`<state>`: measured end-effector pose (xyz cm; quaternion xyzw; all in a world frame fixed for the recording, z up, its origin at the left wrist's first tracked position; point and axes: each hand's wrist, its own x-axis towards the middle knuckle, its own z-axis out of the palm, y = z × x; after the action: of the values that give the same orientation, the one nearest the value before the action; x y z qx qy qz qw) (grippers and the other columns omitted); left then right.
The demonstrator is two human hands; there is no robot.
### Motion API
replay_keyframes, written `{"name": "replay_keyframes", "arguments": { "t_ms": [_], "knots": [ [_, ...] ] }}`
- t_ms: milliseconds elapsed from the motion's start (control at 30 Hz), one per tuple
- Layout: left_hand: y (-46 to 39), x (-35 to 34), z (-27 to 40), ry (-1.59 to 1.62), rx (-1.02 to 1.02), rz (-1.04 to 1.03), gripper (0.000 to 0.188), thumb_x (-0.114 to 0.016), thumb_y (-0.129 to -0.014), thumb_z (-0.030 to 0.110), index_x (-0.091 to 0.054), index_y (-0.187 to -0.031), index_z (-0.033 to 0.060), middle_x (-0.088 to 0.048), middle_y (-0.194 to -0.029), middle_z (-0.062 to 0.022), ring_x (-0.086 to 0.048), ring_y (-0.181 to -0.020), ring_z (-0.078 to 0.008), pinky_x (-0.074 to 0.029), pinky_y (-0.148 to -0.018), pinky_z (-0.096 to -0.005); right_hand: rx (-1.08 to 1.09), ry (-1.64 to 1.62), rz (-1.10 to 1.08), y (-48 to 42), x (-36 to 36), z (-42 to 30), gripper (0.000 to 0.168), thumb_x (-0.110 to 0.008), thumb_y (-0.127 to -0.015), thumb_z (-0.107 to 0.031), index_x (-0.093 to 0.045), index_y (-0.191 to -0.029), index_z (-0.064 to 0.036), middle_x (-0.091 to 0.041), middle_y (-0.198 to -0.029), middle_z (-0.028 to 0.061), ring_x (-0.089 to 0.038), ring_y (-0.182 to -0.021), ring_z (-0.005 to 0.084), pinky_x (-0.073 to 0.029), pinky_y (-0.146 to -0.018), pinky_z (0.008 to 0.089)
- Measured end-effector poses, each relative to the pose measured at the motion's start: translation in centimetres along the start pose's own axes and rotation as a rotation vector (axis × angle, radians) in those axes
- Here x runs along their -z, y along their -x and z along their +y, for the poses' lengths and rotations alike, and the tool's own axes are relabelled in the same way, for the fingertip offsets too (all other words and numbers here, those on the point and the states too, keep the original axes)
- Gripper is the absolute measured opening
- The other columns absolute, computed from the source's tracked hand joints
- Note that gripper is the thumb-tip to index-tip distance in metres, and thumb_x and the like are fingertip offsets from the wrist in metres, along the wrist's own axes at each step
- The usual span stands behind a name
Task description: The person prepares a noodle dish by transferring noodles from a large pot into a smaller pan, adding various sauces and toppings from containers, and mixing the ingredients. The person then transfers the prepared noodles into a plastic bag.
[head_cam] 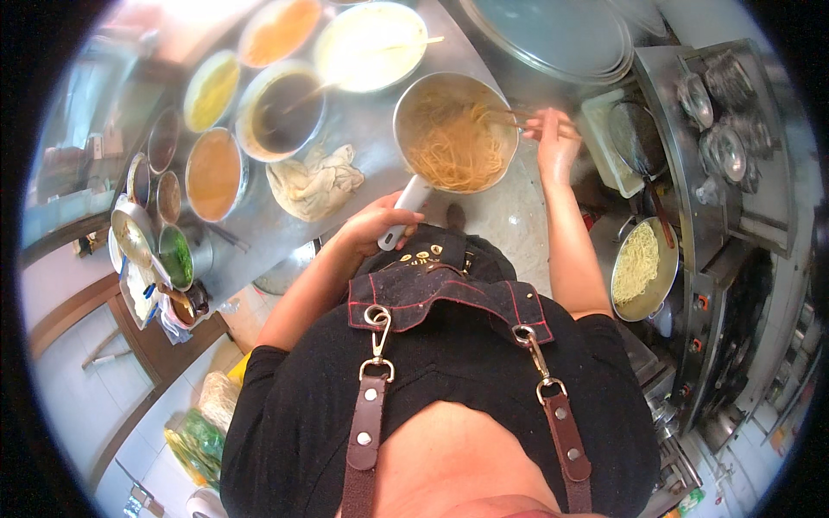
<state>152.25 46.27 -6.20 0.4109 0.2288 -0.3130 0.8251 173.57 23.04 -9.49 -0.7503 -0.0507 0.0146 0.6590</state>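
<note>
My left hand (382, 223) grips the light grey handle (412, 197) of a pan (405, 123). Brown sauced noodles (463, 152) lie in that pan, which is held at the edge of a steel counter. Chopsticks (518, 120) are held in my right hand (552, 139) at the pan's right side, their far ends reaching over the noodles. Left of the pan, a crumpled cream cloth (315, 181) lies on the counter. Beyond it stands a bowl of dark sauce (285, 120).
Bowls of orange-brown sauce (214, 175), yellow food (212, 97) and chopped greens (176, 256) line the counter's left. A large white-filled bowl (375, 45) stands at the back. To the right are a pan of pale noodles (638, 262), a strainer (638, 136) and a stove (696, 291).
</note>
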Motion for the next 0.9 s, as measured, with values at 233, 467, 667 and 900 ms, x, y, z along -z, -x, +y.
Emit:
{"name": "replay_keyframes", "arguments": {
  "t_ms": [233, 467, 667, 900],
  "knots": [
    [0.0, 0.1, -0.1, -0.015, 0.009, -0.002, 0.032, -0.06, -0.08, 0.012, -0.046, -0.107, -0.0001, -0.051, -0.067, -0.0039, -0.049, -0.048, -0.012, -0.04, -0.041, -0.0236, -0.316, -0.196, -0.283, 2.3, -2.1, -0.1, 0.027, -0.048, -0.096, -0.023, -0.057, -0.088, 0.002, -0.064, -0.074, 0.0124, -0.063, -0.058, 0.0163, -0.053, -0.051, 0.0276],
    [0.0, -0.4, 0.1, 0.0, 0.019, 0.018, 0.031, -0.06, -0.079, 0.011, -0.047, -0.105, 0.0005, -0.051, -0.067, -0.0036, -0.048, -0.047, -0.0121, -0.039, -0.041, -0.0231, -0.342, -0.202, -0.095, 3.6, -2.9, 1.1, 0.025, -0.047, -0.097, -0.021, -0.056, -0.09, 0.001, -0.064, -0.07, 0.0101, -0.061, -0.054, 0.0147, -0.05, -0.049, 0.0253],
    [0.4, -0.8, 0.4, -0.013, 0.013, 0.018, 0.026, -0.058, -0.079, 0.011, -0.047, -0.101, 0.0021, -0.051, -0.067, -0.0034, -0.047, -0.047, -0.0121, -0.039, -0.042, -0.0234, -0.019, 0.036, -0.008, 1.9, 0.3, 0.2, 0.025, -0.048, -0.096, -0.019, -0.059, -0.087, 0.001, -0.065, -0.074, 0.0099, -0.06, -0.055, 0.0129, -0.051, -0.051, 0.0245],
    [0.4, -0.6, 0.1, -0.023, 0.014, 0.027, 0.027, -0.059, -0.079, 0.011, -0.048, -0.102, 0.0021, -0.051, -0.068, -0.0042, -0.047, -0.047, -0.0121, -0.039, -0.042, -0.0236, -0.229, 0.02, -0.213, 3.5, 0.2, -4.0, 0.029, -0.045, -0.097, -0.025, -0.059, -0.091, 0.0, -0.064, -0.07, 0.0087, -0.059, -0.056, 0.0127, -0.047, -0.051, 0.0231]
  ]
}}
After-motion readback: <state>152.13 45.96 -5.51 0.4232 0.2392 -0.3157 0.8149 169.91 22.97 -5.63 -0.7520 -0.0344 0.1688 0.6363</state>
